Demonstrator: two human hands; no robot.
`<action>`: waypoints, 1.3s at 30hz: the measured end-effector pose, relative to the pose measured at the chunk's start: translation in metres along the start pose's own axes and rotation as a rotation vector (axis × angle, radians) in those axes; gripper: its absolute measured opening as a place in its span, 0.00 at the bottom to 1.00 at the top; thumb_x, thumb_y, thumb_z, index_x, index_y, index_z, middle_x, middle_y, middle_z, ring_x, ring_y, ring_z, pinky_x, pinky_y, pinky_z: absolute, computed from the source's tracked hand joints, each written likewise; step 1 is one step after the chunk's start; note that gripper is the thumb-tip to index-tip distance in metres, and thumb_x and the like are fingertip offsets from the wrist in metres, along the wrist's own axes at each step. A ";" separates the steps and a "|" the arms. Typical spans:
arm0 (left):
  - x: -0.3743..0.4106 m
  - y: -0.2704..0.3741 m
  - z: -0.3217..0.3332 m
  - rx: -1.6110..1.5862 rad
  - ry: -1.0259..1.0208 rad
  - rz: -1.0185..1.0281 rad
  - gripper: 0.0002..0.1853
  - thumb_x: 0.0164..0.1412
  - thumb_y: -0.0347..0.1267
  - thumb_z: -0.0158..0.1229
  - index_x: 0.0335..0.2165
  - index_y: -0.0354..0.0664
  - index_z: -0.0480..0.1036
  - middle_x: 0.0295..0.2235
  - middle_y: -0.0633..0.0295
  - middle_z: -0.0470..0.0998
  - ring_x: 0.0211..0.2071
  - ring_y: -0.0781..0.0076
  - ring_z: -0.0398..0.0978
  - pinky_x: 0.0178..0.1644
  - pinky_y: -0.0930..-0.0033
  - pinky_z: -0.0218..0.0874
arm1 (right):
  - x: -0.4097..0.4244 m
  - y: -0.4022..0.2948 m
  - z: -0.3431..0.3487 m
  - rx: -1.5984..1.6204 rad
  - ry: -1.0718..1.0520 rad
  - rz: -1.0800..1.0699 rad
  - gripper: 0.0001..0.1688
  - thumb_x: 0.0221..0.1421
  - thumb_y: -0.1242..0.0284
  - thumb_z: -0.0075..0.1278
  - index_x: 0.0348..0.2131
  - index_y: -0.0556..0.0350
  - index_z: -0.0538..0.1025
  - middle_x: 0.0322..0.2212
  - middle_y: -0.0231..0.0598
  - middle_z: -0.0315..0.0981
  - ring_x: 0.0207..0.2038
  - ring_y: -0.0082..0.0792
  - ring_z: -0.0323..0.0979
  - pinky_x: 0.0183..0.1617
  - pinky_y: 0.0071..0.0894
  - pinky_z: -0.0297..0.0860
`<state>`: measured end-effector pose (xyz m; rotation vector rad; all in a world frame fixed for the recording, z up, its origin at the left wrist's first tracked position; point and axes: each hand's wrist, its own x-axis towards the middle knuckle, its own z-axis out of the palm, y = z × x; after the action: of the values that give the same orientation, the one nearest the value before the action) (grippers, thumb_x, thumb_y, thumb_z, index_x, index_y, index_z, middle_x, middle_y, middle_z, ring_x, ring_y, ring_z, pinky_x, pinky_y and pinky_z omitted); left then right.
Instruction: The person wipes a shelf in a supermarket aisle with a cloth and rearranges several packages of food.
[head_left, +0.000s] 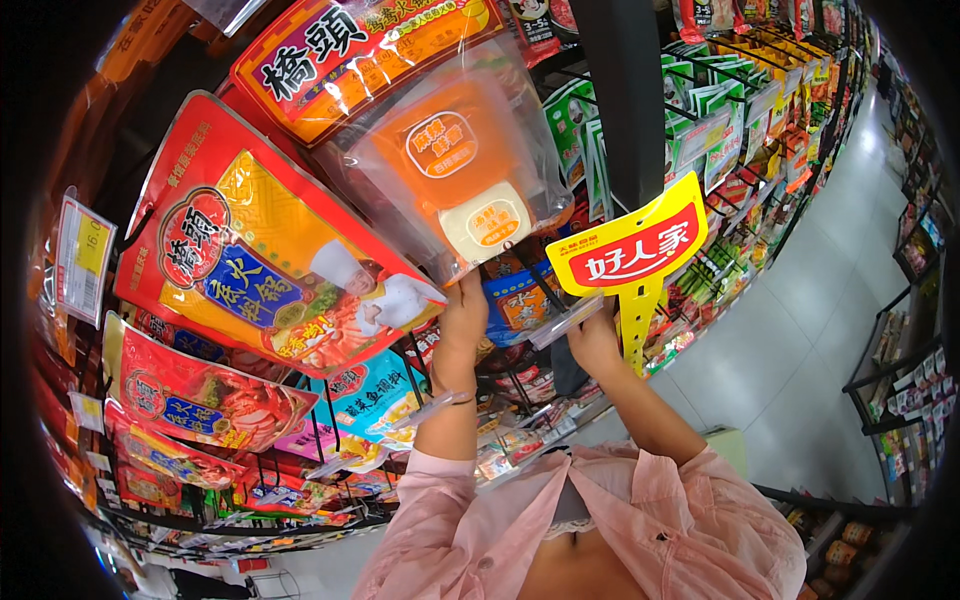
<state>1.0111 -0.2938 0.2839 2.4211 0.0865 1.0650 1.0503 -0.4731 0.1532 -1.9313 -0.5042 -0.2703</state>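
Note:
My left hand (463, 304) reaches up among hanging food packets, at the lower edge of a clear bag (469, 172) holding an orange block and a cream block. Its fingertips are hidden behind the bag, so its grip cannot be made out. A blue seasoning packet (517, 306) hangs between my hands. My right hand (598, 339) is raised beside a clear price-tag holder (566, 322), which covers its fingers; whether they grip anything is unclear. Next to that hand stands a yellow hanging strip (630, 247) with a red sign panel. Left of the clear bag is a large red-and-yellow hotpot seasoning packet (285, 247).
Black display hooks carry smaller red packets (210, 390), a turquoise packet (375, 397) and green packets (720, 127). A dark vertical post (626, 105) rises behind the sign. Across the tiled aisle (765, 345) are more shelves (900, 405). A person (187, 583) is partly visible at lower left.

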 end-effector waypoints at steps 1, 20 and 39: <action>-0.004 -0.030 0.000 0.198 0.047 0.106 0.17 0.59 0.34 0.47 0.45 0.35 0.65 0.44 0.46 0.69 0.44 0.51 0.67 0.49 0.62 0.57 | -0.007 -0.013 0.000 -0.004 -0.028 -0.001 0.39 0.51 0.68 0.50 0.53 0.72 0.49 0.48 0.71 0.53 0.50 0.68 0.54 0.50 0.52 0.58; 0.079 -0.052 0.032 0.431 0.142 0.230 0.15 0.56 0.33 0.53 0.41 0.37 0.69 0.41 0.47 0.71 0.43 0.49 0.68 0.48 0.58 0.59 | -0.006 -0.001 -0.010 0.056 -0.008 -0.044 0.44 0.49 0.69 0.52 0.55 0.74 0.46 0.52 0.72 0.48 0.54 0.66 0.49 0.57 0.49 0.50; 0.020 0.011 -0.002 0.093 -0.027 0.300 0.15 0.47 0.35 0.63 0.35 0.41 0.74 0.32 0.51 0.75 0.35 0.54 0.73 0.38 0.61 0.65 | -0.016 -0.021 -0.023 0.313 -0.002 0.101 0.37 0.48 0.71 0.49 0.54 0.70 0.53 0.46 0.60 0.61 0.50 0.55 0.60 0.55 0.39 0.56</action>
<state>1.0216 -0.2973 0.3034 2.5875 -0.2492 1.1778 1.0274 -0.4906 0.1727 -1.6456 -0.4218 -0.1163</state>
